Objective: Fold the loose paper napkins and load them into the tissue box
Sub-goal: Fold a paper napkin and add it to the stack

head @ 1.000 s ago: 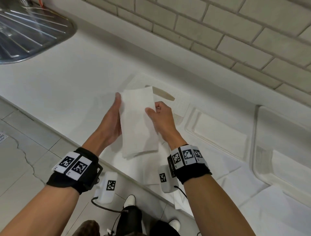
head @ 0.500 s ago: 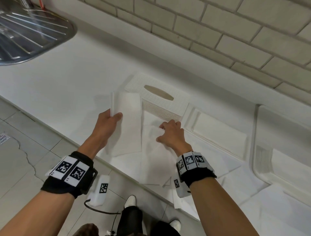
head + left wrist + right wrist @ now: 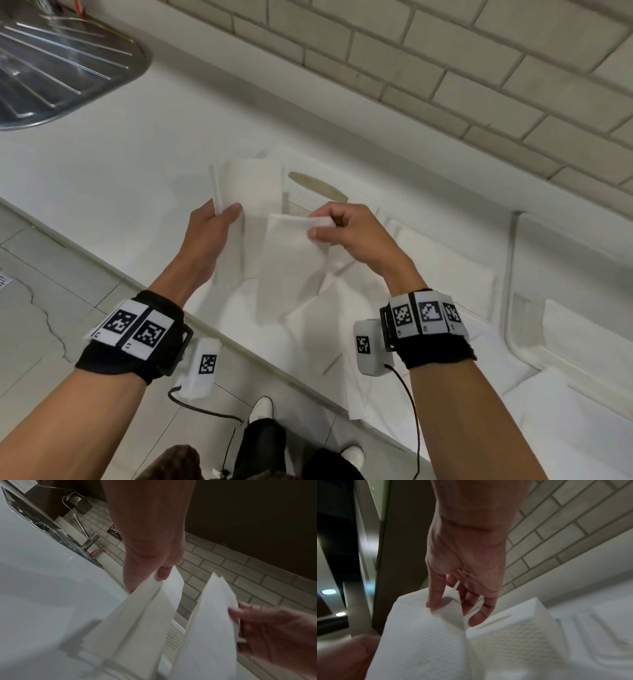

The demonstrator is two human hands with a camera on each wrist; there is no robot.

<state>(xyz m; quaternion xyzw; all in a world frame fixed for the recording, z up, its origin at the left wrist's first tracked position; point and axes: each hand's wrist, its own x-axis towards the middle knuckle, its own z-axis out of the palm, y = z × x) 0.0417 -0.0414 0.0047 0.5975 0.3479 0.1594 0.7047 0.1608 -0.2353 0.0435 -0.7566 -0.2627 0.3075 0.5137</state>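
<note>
My left hand pinches a folded white napkin by its left edge, holding it upright above the counter; the left wrist view shows that napkin under my thumb. My right hand pinches the top corner of a second napkin, lifted off the loose pile; in the right wrist view this second napkin hangs from my fingers. Behind both hands stands the white tissue box with an oval slot on top, seen also as the textured tissue box.
More loose napkins lie along the counter's front edge. A white tray with napkins sits to the right, and a larger tray further right. A steel sink drainer is at the far left. A brick wall runs behind.
Both hands held one folded napkin; then the left kept it while the right went down to the pile. Now the right hand has lifted a second napkin beside the first.
</note>
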